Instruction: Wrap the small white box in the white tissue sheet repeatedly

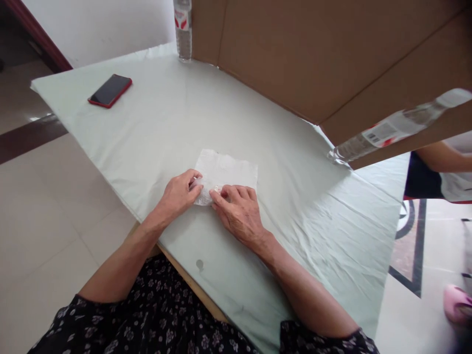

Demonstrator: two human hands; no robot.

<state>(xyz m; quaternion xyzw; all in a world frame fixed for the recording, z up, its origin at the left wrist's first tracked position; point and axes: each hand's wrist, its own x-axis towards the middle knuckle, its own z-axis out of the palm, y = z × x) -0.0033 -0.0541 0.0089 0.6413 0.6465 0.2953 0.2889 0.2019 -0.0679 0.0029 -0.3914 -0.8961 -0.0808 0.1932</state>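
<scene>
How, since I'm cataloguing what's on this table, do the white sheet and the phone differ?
The white sheet is pale and thin, while the phone has a dark screen and red edging. The left hand and right hand are both at the white sheet; the phone lies apart from them. Both things lie on the pale green cloth.

A thin white sheet (236,169) lies spread on the pale green tablecloth (206,113), crinkled toward its near left corner

Likely home room: cloth-covered table (287,211), tiled floor (47,216) (patterned patch (407,246)), white wall (103,24).
</scene>
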